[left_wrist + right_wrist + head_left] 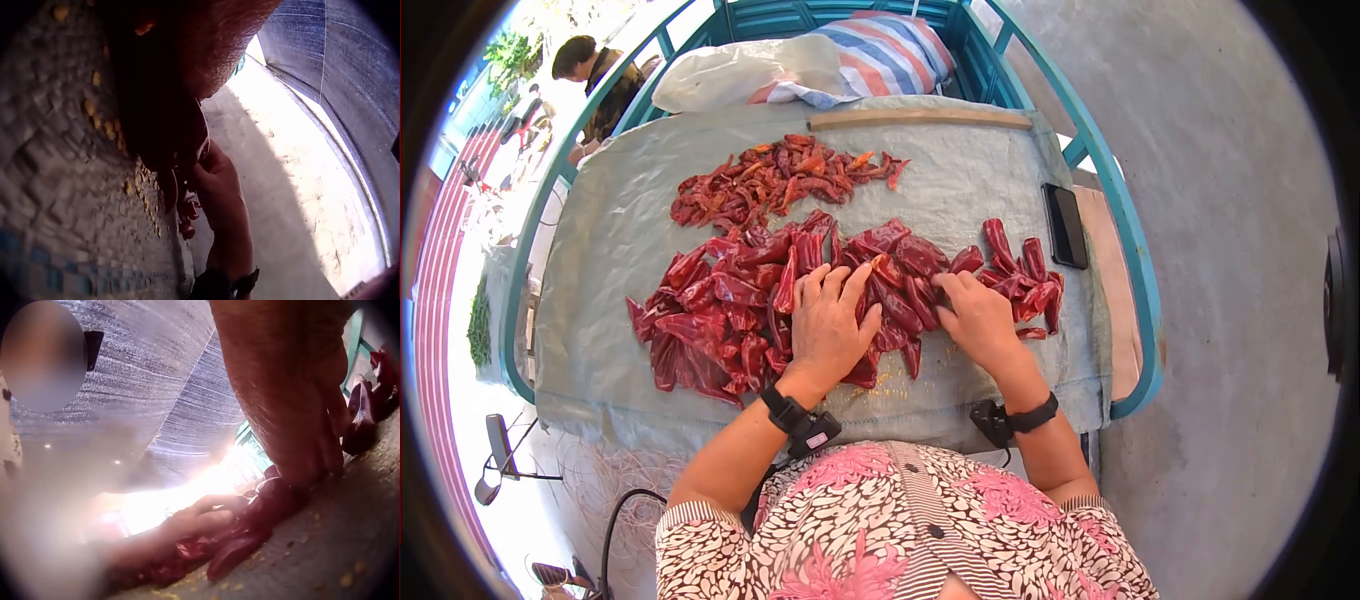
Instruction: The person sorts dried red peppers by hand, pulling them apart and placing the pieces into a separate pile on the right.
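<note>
A broad pile of glossy dark red dried chili peppers (710, 320) lies on the grey-green woven sheet. My left hand (830, 322) rests on its middle, fingers extended over the pods and thumb held apart. At the pile's right end, my right hand (980, 322) touches the peppers with its fingertips; in the right wrist view its fingers (306, 444) point down beside the pods. The left wrist view also catches the right hand (222, 187) beyond the shadowed left one. A small group of whole peppers (1025, 275) lies right of the right hand.
Behind the pile is a heap of smaller, shrivelled red peppers (785, 180). A black phone (1064, 226) lies at the sheet's right side, a wooden strip (920, 119) along its back. Teal cart rails (1135, 270) surround it; a striped sack (890, 55) lies behind. Yellow seeds (885, 385) are scattered in front.
</note>
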`<state>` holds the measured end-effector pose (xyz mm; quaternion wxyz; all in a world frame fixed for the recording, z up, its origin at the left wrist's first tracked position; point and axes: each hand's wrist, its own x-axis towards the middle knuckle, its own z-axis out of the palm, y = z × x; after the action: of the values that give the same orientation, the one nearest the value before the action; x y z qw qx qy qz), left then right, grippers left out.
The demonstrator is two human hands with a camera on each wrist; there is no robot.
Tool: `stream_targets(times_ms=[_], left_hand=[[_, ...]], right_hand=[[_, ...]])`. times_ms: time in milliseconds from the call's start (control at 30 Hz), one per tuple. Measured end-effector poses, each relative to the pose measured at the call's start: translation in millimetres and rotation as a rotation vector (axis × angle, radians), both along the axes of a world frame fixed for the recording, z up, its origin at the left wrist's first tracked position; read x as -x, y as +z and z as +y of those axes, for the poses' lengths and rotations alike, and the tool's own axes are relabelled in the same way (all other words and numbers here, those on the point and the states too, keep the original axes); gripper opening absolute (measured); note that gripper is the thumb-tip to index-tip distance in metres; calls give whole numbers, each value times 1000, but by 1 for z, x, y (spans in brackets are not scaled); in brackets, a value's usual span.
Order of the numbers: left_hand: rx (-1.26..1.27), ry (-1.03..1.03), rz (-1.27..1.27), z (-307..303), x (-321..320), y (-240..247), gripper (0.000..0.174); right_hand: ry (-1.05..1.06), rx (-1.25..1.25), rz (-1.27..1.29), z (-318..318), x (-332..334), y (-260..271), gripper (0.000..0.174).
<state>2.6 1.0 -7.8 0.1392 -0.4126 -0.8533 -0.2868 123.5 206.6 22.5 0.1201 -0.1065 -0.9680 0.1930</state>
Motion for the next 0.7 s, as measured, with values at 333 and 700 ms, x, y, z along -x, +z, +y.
stream_targets(times_ms=[333, 700], left_hand=[[1, -1, -1, 1, -1, 0, 57], [-6, 0, -14, -1, 0, -1, 58]], right_hand=[[-59, -355, 41, 28, 9, 2, 50], [-176, -456, 126, 49, 26, 6, 38]])
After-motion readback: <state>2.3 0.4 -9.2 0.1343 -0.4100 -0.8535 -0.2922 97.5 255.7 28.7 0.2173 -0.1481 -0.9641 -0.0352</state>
